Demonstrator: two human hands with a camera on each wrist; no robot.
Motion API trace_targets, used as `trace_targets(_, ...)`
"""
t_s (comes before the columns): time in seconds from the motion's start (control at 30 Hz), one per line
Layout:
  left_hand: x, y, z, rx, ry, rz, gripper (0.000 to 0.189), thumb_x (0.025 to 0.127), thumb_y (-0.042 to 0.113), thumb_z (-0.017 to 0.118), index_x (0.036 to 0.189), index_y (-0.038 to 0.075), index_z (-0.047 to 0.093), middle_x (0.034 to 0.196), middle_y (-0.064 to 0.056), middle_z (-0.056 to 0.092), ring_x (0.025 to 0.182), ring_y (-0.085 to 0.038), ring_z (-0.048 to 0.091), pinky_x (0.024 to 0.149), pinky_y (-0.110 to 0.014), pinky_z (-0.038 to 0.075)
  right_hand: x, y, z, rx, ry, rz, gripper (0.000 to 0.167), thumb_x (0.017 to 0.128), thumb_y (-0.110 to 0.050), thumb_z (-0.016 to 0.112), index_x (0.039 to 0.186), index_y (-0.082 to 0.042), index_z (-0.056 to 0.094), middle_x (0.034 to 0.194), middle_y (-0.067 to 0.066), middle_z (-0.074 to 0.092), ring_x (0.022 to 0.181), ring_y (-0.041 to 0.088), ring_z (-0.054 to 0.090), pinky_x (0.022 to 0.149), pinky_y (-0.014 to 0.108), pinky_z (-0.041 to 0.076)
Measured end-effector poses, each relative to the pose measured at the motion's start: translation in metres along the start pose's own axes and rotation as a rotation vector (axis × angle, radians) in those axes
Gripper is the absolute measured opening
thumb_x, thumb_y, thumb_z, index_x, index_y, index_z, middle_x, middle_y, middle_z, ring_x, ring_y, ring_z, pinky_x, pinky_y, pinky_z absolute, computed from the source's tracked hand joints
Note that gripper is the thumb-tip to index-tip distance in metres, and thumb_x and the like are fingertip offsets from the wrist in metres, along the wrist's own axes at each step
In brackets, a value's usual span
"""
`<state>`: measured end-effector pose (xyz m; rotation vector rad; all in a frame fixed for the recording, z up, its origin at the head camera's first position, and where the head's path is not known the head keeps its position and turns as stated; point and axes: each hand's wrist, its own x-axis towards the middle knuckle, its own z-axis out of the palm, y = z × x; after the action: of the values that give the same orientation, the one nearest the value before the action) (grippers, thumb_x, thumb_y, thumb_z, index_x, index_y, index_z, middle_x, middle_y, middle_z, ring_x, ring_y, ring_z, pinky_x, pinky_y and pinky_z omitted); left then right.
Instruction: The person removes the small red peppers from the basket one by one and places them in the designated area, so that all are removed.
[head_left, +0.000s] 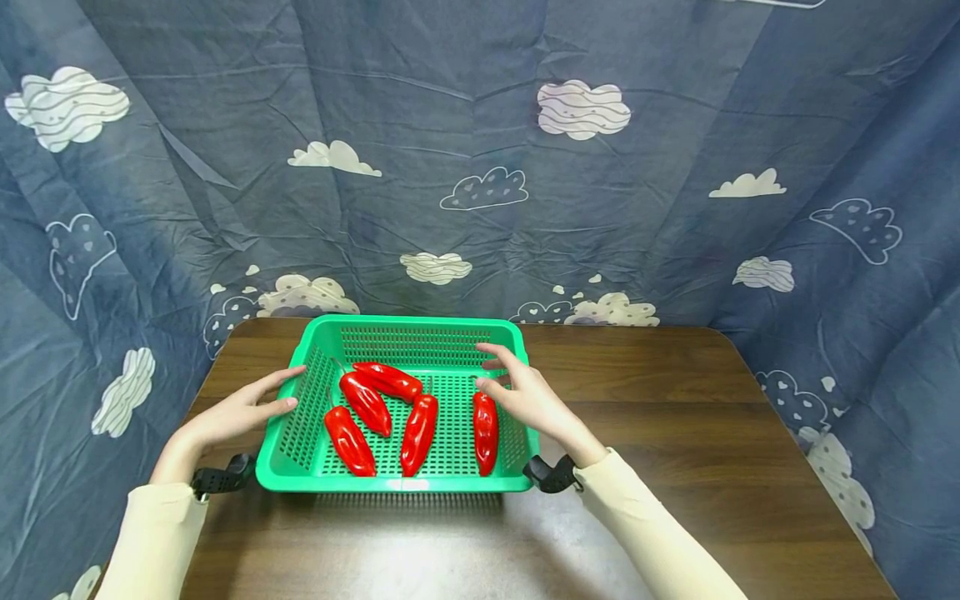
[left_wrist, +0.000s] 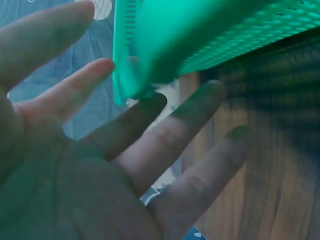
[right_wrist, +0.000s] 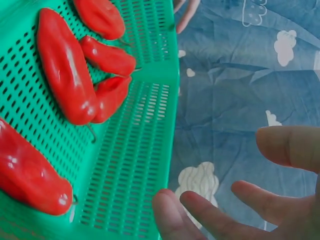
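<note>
Five red peppers (head_left: 418, 437) lie inside the green basket (head_left: 408, 484) on the desk (head_left: 637, 400): four left to middle, one toward the right. The left hand (head_left: 231, 415), fingers loosely spread and gripping nothing, is at the basket's left side; blur leaves contact uncertain. The right hand (head_left: 537, 402), fingers parted and unloaded, hovers at the right. All five appear contained; no grip is yet made.

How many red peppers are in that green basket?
5: in the green basket, one pepper lies front left, one just behind it, one farthest back, one front centre, one at right near the right hand. None appears hidden.
</note>
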<state>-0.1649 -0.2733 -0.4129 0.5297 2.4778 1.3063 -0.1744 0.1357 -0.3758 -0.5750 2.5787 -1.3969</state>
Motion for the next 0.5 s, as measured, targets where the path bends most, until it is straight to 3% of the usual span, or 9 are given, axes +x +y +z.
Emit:
trace_targets(0.33, -0.001, -0.013, 0.002, -0.075, -0.018, -0.019, 0.063, 0.098, 0.016, 0.053, 0.150, 0.000, 0.022, 0.147, -0.031, 0.021, 0.131, -0.048, 0.023, 0.099, -0.063, 0.026, 0.009, 0.005, 0.008, 0.057, -0.038, 0.063, 0.049, 0.096, -0.018, 0.056, 0.143, -0.011, 0.042, 0.127, 0.018, 0.054, 0.103, 0.031, 0.059, 0.082, 0.041, 0.050)
trace_targets(0.5, 0.003, -0.022, 0.005, -0.124, -0.031, -0.017, 0.064, 0.099, 0.017, 0.051, 0.151, 0.003, 0.017, 0.148, -0.030, 0.020, 0.128, -0.045, 0.032, 0.097, -0.052, 0.036, 0.014, 0.007, 0.010, 0.126, -0.045, 0.109, 0.049, 0.095, -0.014, 0.055, 0.142, -0.009, 0.042, 0.125, 0.020, 0.054, 0.098, 0.031, 0.061, 0.080, 0.044, 0.051)
